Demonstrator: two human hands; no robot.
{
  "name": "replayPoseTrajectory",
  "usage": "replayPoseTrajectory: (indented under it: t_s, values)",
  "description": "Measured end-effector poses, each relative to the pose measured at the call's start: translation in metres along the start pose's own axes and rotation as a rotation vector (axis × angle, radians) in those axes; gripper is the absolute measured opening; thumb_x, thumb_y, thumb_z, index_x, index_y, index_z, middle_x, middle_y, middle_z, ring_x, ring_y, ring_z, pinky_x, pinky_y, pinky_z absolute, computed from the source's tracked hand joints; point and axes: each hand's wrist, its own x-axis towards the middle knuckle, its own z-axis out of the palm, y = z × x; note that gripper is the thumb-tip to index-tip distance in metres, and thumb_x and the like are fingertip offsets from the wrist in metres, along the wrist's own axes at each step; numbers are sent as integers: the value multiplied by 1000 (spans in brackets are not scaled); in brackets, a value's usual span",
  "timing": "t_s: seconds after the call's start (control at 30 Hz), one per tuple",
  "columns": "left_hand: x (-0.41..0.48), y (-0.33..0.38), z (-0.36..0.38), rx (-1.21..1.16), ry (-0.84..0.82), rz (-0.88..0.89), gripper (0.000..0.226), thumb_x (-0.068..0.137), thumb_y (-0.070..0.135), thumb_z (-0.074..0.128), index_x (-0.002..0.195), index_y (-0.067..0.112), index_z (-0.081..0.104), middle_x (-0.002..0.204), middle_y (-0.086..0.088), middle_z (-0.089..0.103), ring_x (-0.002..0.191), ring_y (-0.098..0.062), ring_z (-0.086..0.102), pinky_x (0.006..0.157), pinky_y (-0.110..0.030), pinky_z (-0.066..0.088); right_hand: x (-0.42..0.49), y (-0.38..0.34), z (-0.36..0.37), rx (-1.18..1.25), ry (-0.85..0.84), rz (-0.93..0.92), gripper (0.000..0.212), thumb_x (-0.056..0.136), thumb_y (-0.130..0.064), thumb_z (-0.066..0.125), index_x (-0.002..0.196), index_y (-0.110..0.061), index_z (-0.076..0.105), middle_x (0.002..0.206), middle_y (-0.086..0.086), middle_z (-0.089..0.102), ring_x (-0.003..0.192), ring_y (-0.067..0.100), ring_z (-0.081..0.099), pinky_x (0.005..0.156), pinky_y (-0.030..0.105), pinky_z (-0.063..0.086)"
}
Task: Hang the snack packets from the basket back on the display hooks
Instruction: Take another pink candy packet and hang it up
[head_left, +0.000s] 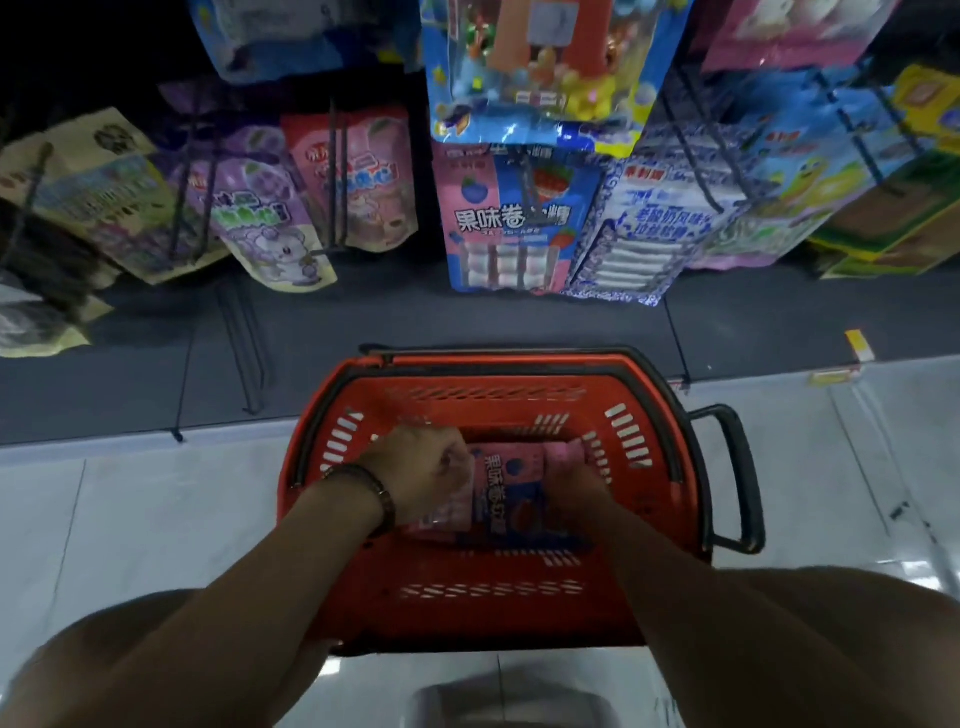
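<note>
Head view looks down at a red plastic basket (332, 447) that sits on the pale shiny tile floor (130, 519). It has a black loop handle (737, 478) sticking out on its right side. Both arms reach down into it.

A pink and blue snack packet (506, 483) lies flat in the bottom of the basket, between the two hands. More pink packets seem to lie under it, but they are blurry.

The left hand (423, 467) is on the left edge of that packet. Its fingers are curled tight and grip the packet edge. A dark bead bracelet (376, 491) goes round the left wrist.

The right hand (584, 493) is on the right side of the same packet and touches it. It is blurry, so I cannot tell if its fingers hold the packet or just rest on it.

Past the basket stands a dark display wall with black wire hooks (340, 171). Many bright bags hang there. Right above the basket hangs a pink and blue packet of the same kind (511, 218), with white writing on it. Just beside it on the right hangs a blue and white patterned packet (639, 228). To the left, well apart, hang a purple bag with a cartoon animal (260, 218) and a red and pink bag (358, 182). A dark flat shelf base (363, 312) runs along under the hanging bags.
</note>
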Motion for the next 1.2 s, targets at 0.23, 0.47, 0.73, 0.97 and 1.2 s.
replayPoseTrajectory:
  t_s: [0.23, 0.47, 0.73, 0.97, 1.2]
  values:
    - [26, -5, -6, 141, -164, 13, 30, 101, 45, 58, 122, 24, 63, 129, -2, 66, 114, -22, 62, 92, -30, 49, -7, -17, 28, 160, -130, 131, 52, 96, -15, 75, 143, -6, 56, 132, 14, 67, 104, 24, 68, 84, 20, 59]
    - [38, -8, -12, 144, -221, -27, 41, 103, 48, 54, 133, 20, 59, 134, -5, 64, 116, -24, 61, 89, -28, 44, 4, -18, 60, 517, -96, 251, 20, 95, -18, 74, 111, -6, 70, 105, 21, 76, 103, 43, 73, 83, 53, 64]
    - [37, -11, -12, 167, -241, -64, 37, 104, 45, 54, 128, 18, 62, 127, -6, 65, 112, -25, 62, 89, -30, 47, -29, -42, 40, 454, -128, 94, 33, 105, -12, 56, 137, -3, 59, 116, 13, 69, 99, 28, 64, 78, 35, 57]
    - [19, -30, 3, 91, -58, -116, 57, 88, 52, 72, 136, 26, 56, 134, -7, 63, 117, -27, 62, 94, -34, 51, -93, -59, -30, 202, -231, -287, 23, 107, -14, 55, 126, -22, 66, 105, 0, 73, 96, 19, 70, 82, 32, 61]
    - [-30, -15, -9, -19, 4, -23, 75, 70, 38, 89, 139, 30, 59, 133, 1, 70, 115, -20, 67, 101, -35, 54, -182, -101, -122, -330, -223, -650, 22, 108, -20, 56, 87, -26, 54, 84, -12, 57, 78, 10, 53, 69, 30, 42]
